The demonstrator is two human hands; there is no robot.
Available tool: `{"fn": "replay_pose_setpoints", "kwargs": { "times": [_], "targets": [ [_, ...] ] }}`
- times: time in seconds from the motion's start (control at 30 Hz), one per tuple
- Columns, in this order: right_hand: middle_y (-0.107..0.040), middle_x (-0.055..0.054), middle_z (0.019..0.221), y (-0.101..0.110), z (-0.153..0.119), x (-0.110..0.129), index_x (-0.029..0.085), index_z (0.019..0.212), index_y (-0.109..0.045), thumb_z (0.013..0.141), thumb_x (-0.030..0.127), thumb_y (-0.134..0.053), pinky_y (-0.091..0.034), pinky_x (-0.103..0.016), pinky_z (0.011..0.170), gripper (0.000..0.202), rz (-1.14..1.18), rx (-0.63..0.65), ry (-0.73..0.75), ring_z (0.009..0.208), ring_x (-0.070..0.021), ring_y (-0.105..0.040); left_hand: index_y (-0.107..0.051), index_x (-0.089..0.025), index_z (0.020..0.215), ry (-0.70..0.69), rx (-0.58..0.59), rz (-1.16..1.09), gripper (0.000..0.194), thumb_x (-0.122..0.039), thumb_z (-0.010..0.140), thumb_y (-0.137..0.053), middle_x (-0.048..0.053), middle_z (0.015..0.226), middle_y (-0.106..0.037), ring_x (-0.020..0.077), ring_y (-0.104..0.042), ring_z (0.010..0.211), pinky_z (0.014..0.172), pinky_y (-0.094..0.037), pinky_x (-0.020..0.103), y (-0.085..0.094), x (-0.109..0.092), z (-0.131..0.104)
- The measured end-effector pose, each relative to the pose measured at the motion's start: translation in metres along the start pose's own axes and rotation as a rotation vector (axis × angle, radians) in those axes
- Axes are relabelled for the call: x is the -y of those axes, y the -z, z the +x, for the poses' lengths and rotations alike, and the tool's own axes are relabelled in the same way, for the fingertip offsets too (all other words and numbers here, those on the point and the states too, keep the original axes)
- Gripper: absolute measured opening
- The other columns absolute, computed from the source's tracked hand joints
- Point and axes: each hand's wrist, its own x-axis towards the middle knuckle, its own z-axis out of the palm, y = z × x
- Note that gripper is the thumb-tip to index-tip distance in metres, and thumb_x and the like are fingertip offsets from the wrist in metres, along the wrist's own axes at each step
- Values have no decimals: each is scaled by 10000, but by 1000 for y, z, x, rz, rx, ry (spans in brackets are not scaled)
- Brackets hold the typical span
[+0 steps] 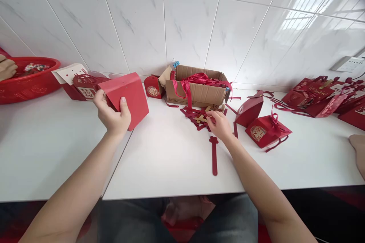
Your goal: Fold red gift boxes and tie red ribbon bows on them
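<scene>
My left hand [114, 115] grips a red paper box [135, 100], thumb on its front face, and holds it tilted above the table. At the heap of red and gold paper strips [198, 117], the fingers of my right hand [219, 123] are pinched together on a strip at the heap's right side. Behind the heap stands a cardboard box [196, 95] with red ribbons [199, 78] in it, some hanging over its front. A single dark red strip with a flower-shaped end [214, 157] lies flat in front of my right hand.
Red gift boxes stand at the right [264, 132], far right [308, 97] and left [82, 89]. A red basin [31, 83] is at the far left, with another person's hand [7, 68] over it. Another person's arm [358, 152] shows at the right edge. A tiled wall [188, 26] runs behind.
</scene>
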Motion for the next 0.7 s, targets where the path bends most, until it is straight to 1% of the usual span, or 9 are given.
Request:
{"fn": "replay_pose_setpoints", "kwargs": {
  "times": [0.1, 0.13, 0.2, 0.3, 0.37, 0.43, 0.53, 0.63, 0.7],
  "targets": [
    [-629, -116, 1231, -11, 1, 1, 186, 1279, -533, 878, 319, -483, -421, -495, 977, 425, -77, 186, -1, 1177, -296, -538, -152, -49, 1369, -17, 63, -135, 763, -349, 818, -587, 223, 1204, -544, 230, -610, 1026, 910, -499, 427, -5, -18, -11],
    [-599, -117, 1285, -14, 1, 2, 187, 1334, -486, 868, 347, -504, -393, -518, 1003, 493, -100, 240, 2, 1216, -307, -512, -128, -74, 1379, -7, 87, -153, 792, -388, 815, -587, 214, 1192, -549, 234, -618, 1016, 907, -503, 429, -7, -21, -15],
    [-555, -122, 1346, -16, 0, 3, 184, 1392, -424, 830, 373, -551, -352, -541, 1034, 606, -141, 303, 21, 1254, -322, -478, -153, -131, 1371, 17, 133, -165, 787, -458, 802, -587, 200, 1181, -553, 258, -621, 1042, 915, -503, 435, -10, -23, -25],
    [-558, -111, 1342, -14, -1, 3, 191, 1368, -454, 772, 260, -571, -342, -513, 1045, 612, -158, 293, 68, 1252, -307, -476, -203, -169, 1338, 44, 196, -177, 740, -504, 794, -578, 188, 1159, -564, 275, -624, 1050, 901, -511, 441, -14, -21, -34],
    [-601, -82, 1288, -13, 0, 3, 217, 1284, -536, 756, 162, -532, -349, -481, 1037, 531, -148, 253, 95, 1220, -280, -503, -217, -166, 1320, 31, 201, -188, 717, -506, 798, -572, 188, 1134, -572, 274, -632, 1013, 872, -520, 447, -15, -20, -36],
    [-640, -55, 1231, -14, 1, 1, 243, 1180, -606, 769, 116, -502, -351, -461, 1028, 442, -143, 219, 119, 1183, -260, -528, -236, -161, 1301, 6, 180, -205, 693, -508, 802, -568, 192, 1131, -568, 275, -629, 997, 857, -521, 450, -15, -21, -35],
    [-672, -38, 1173, -19, 2, -2, 263, 1124, -639, 823, 134, -500, -348, -460, 1013, 355, -168, 216, 136, 1139, -254, -551, -245, -145, 1279, -1, 169, -221, 685, -526, 811, -569, 179, 1089, -577, 251, -625, 939, 837, -520, 446, -14, -25, -32],
    [-695, -52, 1105, -24, 2, -4, 245, 1099, -659, 888, 179, -474, -372, -447, 974, 288, -201, 222, 100, 1057, -250, -582, -241, -128, 1259, 15, 183, -222, 689, -540, 819, -575, 167, 1064, -581, 217, -613, 896, 805, -522, 430, -13, -28, -30],
    [-703, -64, 1063, -25, 2, -5, 231, 1056, -678, 922, 219, -453, -388, -435, 952, 262, -185, 193, 77, 1015, -244, -593, -247, -127, 1249, 7, 186, -226, 686, -546, 820, -579, 162, 1056, -580, 206, -608, 883, 784, -524, 416, -12, -29, -30]
  ]
}}
